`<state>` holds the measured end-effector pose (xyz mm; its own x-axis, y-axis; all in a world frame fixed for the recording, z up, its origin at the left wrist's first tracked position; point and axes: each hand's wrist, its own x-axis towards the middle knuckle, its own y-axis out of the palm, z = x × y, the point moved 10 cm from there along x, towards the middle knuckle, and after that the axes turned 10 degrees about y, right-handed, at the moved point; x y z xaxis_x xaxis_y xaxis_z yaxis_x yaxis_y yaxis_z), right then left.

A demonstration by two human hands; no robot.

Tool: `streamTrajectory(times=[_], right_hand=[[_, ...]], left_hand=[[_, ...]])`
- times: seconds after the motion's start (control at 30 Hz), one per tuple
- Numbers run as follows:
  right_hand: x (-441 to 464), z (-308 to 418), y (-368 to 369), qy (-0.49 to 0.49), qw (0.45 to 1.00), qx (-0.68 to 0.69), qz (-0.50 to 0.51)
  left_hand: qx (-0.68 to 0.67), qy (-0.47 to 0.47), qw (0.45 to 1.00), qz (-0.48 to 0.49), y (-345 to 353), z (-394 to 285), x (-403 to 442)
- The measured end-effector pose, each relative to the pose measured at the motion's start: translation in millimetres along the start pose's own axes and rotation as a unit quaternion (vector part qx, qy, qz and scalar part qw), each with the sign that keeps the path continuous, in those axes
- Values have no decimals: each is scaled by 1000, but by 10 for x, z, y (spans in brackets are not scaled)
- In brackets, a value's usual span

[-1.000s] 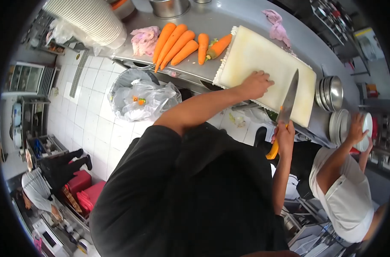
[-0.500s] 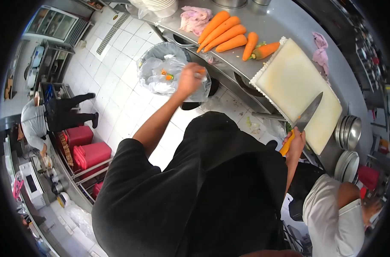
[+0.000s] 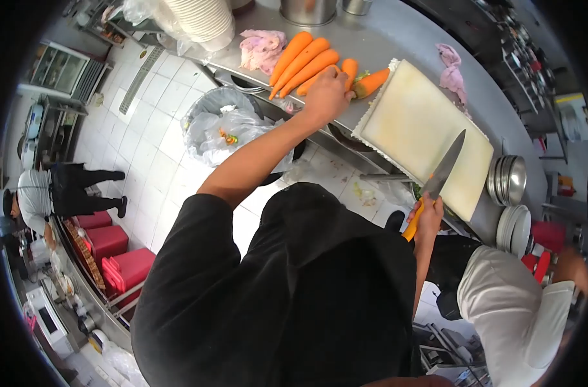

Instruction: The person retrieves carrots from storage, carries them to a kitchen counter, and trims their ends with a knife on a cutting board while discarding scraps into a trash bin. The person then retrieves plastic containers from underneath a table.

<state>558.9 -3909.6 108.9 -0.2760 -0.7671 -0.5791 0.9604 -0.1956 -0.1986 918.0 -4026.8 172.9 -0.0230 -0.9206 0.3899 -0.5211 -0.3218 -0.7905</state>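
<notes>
My left hand [image 3: 329, 97] is over the carrots on the steel counter, fingers curled round the lower end of a short carrot [image 3: 350, 68]. Several long carrots [image 3: 300, 61] lie side by side to its left, one partly hidden by the hand. A carrot with a greenish top [image 3: 371, 84] lies to the right, by the cutting board. My right hand [image 3: 429, 216] is closed round the yellow handle of a kitchen knife [image 3: 446, 169]. The blade points up and away over the white cutting board [image 3: 423, 116], with an orange bit on it near the handle.
A lined bin [image 3: 207, 138] with orange and green scraps stands below the counter edge. Pink cloths [image 3: 262, 51] [image 3: 450, 68] lie on the counter [image 3: 371, 39]. Metal bowls [image 3: 510, 180] and plates [image 3: 515, 229] are stacked at right. One person [image 3: 513, 297] is close at right, another [image 3: 42, 193] far left.
My left hand has moved from above the bin, where it held something orange, up and right onto the carrots. My right hand keeps the knife over the board. The view has shifted slightly.
</notes>
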Motion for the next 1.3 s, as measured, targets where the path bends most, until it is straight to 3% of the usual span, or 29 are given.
streamTrajectory(times=[0.13, 0.33, 0.43, 0.53, 0.73, 0.8, 0.87, 0.97, 1.1, 1.2, 1.3], right_hand=[[-155, -85, -101, -18, 1000, 16, -5], [-328, -177, -162, -8, 1000, 11, -15], [-319, -171, -173, -7, 1000, 1, -19], [-283, -119, -148, -14, 1000, -17, -15], [-293, 51, -154, -48, 987, -150, -38], [-243, 224, -138, -166, 946, -269, -71], [-252, 364, -52, -163, 940, -293, -57], [-241, 611, 130, -227, 904, -357, -63], [-111, 595, 313, -212, 905, -369, -31], [-118, 650, 385, -212, 901, -377, -20], [-106, 646, 424, -201, 900, -386, -9]], left_hand=[[10, -63, 995, 75, 624, 256, 80], [-62, -106, 992, -15, 639, 428, 92], [-137, -107, 978, -113, 571, 516, 24], [-205, -90, 965, -137, 447, 422, -73], [-205, 69, 976, -40, 188, -400, -229], [-205, 152, 966, -34, 264, -700, -323], [-172, 210, 962, -5, 414, -874, -380], [-140, 218, 965, 46, 588, -994, -368], [-115, 207, 969, 71, 670, -1019, -305], [-69, 240, 968, 0, 556, -1188, -296], [-121, 261, 958, -24, 629, -1343, -236]])
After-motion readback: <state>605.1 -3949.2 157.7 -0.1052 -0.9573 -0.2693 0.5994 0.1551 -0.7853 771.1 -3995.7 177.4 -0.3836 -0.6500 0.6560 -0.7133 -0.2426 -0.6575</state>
